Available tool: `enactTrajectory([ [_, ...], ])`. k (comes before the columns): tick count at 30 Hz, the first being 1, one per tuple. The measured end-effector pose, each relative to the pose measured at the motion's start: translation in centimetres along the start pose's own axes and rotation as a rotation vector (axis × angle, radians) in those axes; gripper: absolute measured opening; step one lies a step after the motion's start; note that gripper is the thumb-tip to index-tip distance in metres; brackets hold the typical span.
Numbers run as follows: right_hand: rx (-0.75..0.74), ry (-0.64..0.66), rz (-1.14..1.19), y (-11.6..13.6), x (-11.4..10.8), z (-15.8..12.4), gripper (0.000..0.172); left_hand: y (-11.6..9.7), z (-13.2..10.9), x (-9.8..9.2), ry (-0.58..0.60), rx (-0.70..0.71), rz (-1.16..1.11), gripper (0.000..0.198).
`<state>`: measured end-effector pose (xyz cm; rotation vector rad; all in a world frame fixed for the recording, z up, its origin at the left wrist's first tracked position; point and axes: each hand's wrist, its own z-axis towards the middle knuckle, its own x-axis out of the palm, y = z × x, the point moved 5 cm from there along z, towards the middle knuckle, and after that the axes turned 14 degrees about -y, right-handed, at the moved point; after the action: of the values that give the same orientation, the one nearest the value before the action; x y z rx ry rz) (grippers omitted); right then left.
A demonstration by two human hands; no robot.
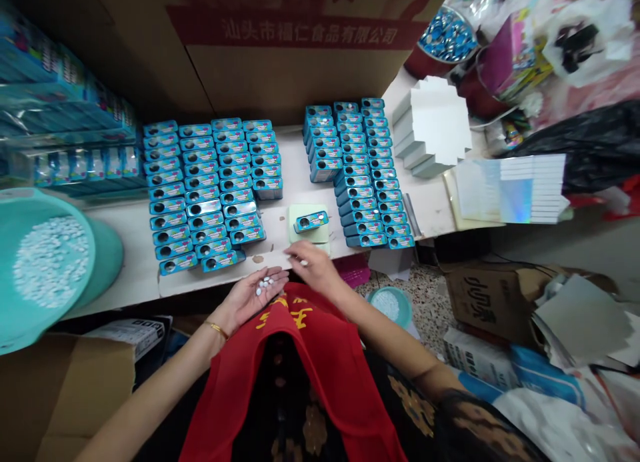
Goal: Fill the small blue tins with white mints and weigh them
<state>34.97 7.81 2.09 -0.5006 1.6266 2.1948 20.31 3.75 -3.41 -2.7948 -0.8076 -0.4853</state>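
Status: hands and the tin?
Left hand open, palm up, white tablets on it. Right hand pinches one tablet near blue tin on green pad. Nothing between.

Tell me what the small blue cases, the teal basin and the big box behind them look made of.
Cases: probably tin, glossy printed lids catching glints. Basin: plastic, smooth, even teal. Box: brown cardboard, dull, with red print.

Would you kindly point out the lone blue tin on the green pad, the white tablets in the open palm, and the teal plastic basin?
Lone blue tin [311,221]: head view, lid centre.
White tablets [264,284]: head view, heap's middle.
Teal plastic basin [15,325]: head view, bare inner wall.
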Motion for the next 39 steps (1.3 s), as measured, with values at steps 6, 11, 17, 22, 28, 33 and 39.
enactTrajectory([
  [6, 0.208, -0.228, -0.001, -2.5, -5.3, 2.5, 0.016, -0.2, 0.0, -0.3, -0.029, 0.0, 0.021, 0.022],
  [11, 0.056, 0.031, 0.083, 0.9, -2.0, 1.8, 0.02, -0.2, 0.4, 0.2, 0.045, -0.007, 0.007, 0.024],
  [17, 0.046, -0.131, -0.517, -3.9, -4.9, 2.8, 0.025, -0.6, 0.3, -0.7, 0.004, 0.003, -0.009, 0.015],
  [22, -0.056, 0.062, -0.692, -6.6, -3.8, 3.2, 0.031, -0.9, 0.1, -1.8, -0.032, 0.018, -0.041, 0.014],
  [28, -0.124, 0.11, -0.681, -4.8, -1.9, 3.2, 0.039, -1.2, 0.2, -2.5, -0.033, 0.036, -0.075, 0.012],
  [33, -0.097, 0.26, -0.77, -5.3, -1.7, 4.3, 0.042, -2.0, -0.4, -4.3, -0.051, 0.049, -0.149, 0.014],
  [39, -0.271, 0.411, -0.629, -1.6, 6.1, 2.9, 0.039, -3.1, -1.5, -6.9, -0.102, 0.12, -0.203, 0.015],
])
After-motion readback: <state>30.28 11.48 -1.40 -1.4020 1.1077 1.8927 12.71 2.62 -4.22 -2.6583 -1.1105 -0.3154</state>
